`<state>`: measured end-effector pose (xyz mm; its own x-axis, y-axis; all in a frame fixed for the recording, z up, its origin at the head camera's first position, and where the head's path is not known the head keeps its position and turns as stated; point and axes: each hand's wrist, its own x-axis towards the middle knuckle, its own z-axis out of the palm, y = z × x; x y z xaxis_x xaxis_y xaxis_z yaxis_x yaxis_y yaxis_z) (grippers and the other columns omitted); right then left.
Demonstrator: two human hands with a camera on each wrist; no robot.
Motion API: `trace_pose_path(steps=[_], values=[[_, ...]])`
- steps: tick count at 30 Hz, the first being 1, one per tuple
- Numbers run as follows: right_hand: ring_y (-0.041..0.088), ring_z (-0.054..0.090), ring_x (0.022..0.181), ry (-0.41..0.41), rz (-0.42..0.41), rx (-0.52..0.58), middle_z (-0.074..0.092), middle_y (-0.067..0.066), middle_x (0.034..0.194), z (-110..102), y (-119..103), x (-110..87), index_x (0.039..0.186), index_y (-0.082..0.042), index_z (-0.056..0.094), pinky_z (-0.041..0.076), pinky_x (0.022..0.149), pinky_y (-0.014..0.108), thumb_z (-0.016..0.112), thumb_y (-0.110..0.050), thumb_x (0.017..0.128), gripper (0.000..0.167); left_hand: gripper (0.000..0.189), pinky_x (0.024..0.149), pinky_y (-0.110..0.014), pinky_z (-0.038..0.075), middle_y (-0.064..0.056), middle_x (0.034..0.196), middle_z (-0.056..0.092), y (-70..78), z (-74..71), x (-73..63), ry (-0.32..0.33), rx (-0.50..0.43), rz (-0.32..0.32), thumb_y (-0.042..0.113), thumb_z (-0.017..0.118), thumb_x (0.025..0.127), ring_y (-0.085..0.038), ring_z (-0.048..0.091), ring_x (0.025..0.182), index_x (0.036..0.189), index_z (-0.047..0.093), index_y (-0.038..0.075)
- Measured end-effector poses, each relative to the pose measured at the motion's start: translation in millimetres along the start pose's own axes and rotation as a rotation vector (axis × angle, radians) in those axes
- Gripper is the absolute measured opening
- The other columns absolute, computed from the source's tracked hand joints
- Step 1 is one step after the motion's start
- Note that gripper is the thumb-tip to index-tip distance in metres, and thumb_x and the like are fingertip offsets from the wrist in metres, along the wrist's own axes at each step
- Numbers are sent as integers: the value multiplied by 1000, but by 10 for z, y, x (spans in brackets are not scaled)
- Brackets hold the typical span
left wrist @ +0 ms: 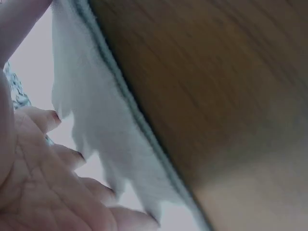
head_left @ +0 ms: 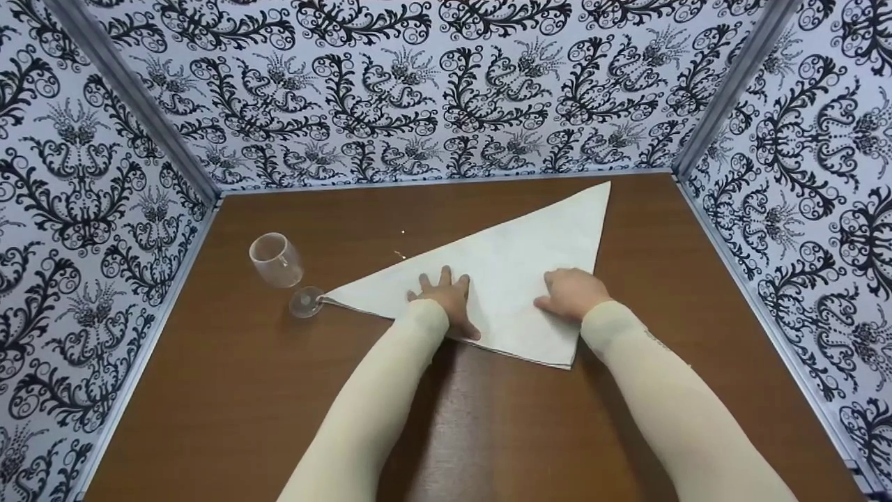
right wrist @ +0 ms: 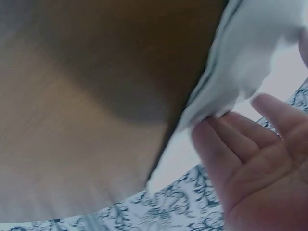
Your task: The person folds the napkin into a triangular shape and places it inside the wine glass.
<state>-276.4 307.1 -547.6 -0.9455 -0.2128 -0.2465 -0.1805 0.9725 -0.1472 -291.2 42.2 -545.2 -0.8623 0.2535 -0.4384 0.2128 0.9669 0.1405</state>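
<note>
A white cloth napkin, folded into a triangle, lies flat on the brown table. My left hand rests on its lower middle with fingers spread, the thumb near the folded layers of the front edge. Toward the right side of the napkin, my right hand presses down, thumb held apart from the fingers. In the left wrist view, the left fingers touch the cloth palm down. The right wrist view has the right fingers fairly straight against the cloth, beside its layered edge.
A clear stemmed glass stands at the left, its round foot close to the napkin's left corner. Small white specks lie behind the napkin. Patterned panels wall in the wooden table at the back and sides.
</note>
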Motion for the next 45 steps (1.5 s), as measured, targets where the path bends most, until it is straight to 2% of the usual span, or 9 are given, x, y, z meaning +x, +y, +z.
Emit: trace_pose_path(steps=[2,4,6,8,11,18,35,42,45], values=[[49,58,134,10,-7,23,59,32,144,-22,79,16,137,2,63,47,113,59,69,-42,99,58,122,118,-77,27,-16,178,2,48,21,-17,10,-8,3,69,85,74,-61,8,158,170,20,30],[52,43,148,-24,-2,66,41,35,160,-48,144,16,151,0,53,37,121,61,71,-41,99,69,121,118,-77,27,-19,178,1,95,45,-41,0,-41,7,71,83,75,-63,7,156,170,20,30],[54,29,154,-79,3,101,24,35,168,-64,185,15,161,-3,40,28,125,63,72,-42,98,81,121,119,-76,27,-20,178,1,129,67,-61,-10,-77,4,73,81,76,-62,6,157,170,19,30],[55,25,155,-116,11,137,20,34,169,-72,201,10,163,-5,36,25,126,64,72,-44,98,85,120,121,-74,26,-19,178,1,143,75,-84,-19,-105,-5,75,80,76,-61,4,158,170,19,30],[56,23,155,-136,8,151,19,35,169,-62,196,8,164,-5,34,25,126,65,72,-48,97,88,118,122,-73,24,-17,178,4,116,83,-92,2,-107,-13,73,81,77,-58,4,159,170,21,31],[57,25,154,-133,11,117,20,37,168,-21,142,17,164,-4,33,27,125,64,70,-51,97,90,115,123,-71,24,-16,178,5,21,18,-152,8,-99,20,68,83,79,-56,5,160,169,23,30],[59,31,151,-116,5,48,24,41,165,22,14,6,162,1,35,33,122,64,67,-55,99,90,120,123,-74,21,-13,179,4,-109,-7,-37,-7,-83,23,69,86,75,-55,3,161,169,21,33],[58,31,151,-120,16,36,24,39,166,58,-18,40,163,-1,35,33,122,64,65,-60,98,93,119,123,-74,20,-12,179,3,-161,-27,-33,-13,-78,23,69,85,75,-55,2,161,169,21,34],[57,33,151,-116,-2,49,26,39,166,28,-14,25,162,-2,37,33,122,64,66,-57,98,89,119,124,-74,19,-12,179,2,-195,-29,-22,-17,-79,30,68,85,77,-55,1,161,170,20,34]])
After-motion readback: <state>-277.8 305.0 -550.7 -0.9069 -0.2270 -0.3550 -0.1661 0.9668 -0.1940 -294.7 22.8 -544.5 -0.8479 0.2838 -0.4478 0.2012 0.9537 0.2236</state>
